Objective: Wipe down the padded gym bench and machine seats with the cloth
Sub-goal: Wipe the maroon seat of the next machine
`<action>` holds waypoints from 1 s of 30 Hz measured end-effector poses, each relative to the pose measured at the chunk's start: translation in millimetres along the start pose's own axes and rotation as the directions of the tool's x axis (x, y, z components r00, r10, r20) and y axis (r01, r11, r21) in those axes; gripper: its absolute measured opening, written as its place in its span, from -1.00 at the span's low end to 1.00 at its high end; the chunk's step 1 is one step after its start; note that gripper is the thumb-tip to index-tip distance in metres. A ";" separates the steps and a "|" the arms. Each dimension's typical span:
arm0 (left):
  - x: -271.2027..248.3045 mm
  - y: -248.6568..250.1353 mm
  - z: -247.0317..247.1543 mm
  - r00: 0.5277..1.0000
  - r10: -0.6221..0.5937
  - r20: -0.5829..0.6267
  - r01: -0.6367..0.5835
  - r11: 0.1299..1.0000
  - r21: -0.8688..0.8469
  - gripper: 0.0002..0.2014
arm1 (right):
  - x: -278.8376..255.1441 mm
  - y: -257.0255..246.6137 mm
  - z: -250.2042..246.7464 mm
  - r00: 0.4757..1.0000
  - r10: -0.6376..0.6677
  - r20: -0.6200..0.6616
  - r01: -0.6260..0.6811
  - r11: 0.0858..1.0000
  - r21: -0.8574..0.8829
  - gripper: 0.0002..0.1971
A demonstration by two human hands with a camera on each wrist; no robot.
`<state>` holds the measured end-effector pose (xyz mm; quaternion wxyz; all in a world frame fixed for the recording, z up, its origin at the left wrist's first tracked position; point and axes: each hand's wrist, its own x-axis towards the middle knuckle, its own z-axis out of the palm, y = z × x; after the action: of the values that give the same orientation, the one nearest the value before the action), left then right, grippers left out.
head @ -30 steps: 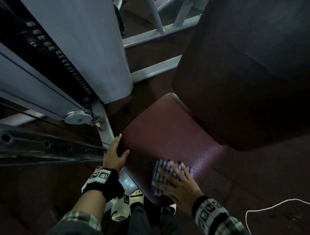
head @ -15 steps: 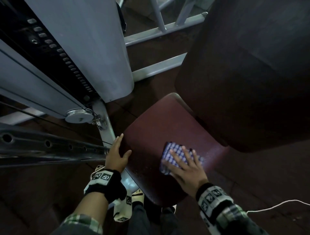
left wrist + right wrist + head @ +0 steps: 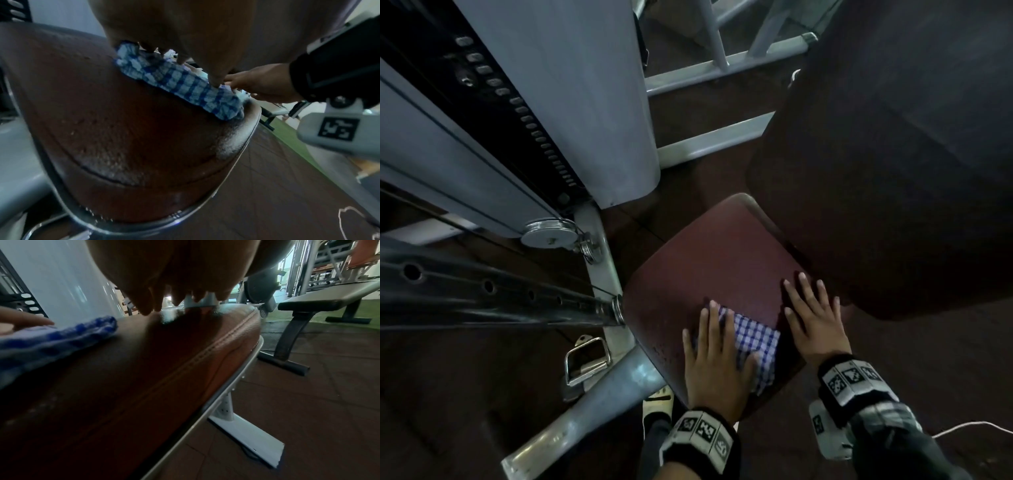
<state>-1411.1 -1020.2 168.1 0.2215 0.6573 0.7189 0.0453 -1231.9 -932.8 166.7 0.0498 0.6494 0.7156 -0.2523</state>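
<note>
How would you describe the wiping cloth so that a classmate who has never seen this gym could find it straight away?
Start at the tall grey machine column; below and to its right is a maroon padded seat. On the seat's near part, the left hand lies flat on the cloth, with the right hand on bare padding beside it. It is the only blue-and-white checked thing there.
</note>
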 end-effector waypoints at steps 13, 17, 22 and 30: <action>-59.4 -0.8 33.1 0.992 0.098 0.077 -0.101 0.995 0.027 -0.27 | 1.4 3.3 1.5 0.997 -0.030 0.074 0.028 0.999 0.027 -0.45; -24.8 1.3 24.7 0.998 0.070 0.004 -0.071 0.997 0.011 -0.35 | 3.0 3.9 0.9 0.996 -0.020 0.085 0.018 1.000 0.019 -0.48; 13.0 -37.0 7.4 0.965 -0.212 -0.152 0.216 0.976 0.012 -0.33 | 1.5 6.3 3.5 0.998 -0.031 0.062 0.029 0.999 0.029 -0.39; -48.4 -19.5 45.6 0.922 -0.383 -0.059 0.378 0.922 -0.082 -0.29 | 1.9 6.2 7.1 0.998 -0.022 0.053 0.021 1.000 0.014 -0.36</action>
<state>-1410.1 -1079.9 132.8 0.2220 0.4948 0.8387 0.0503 -1228.0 -933.9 157.9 0.0617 0.6349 0.7194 -0.2748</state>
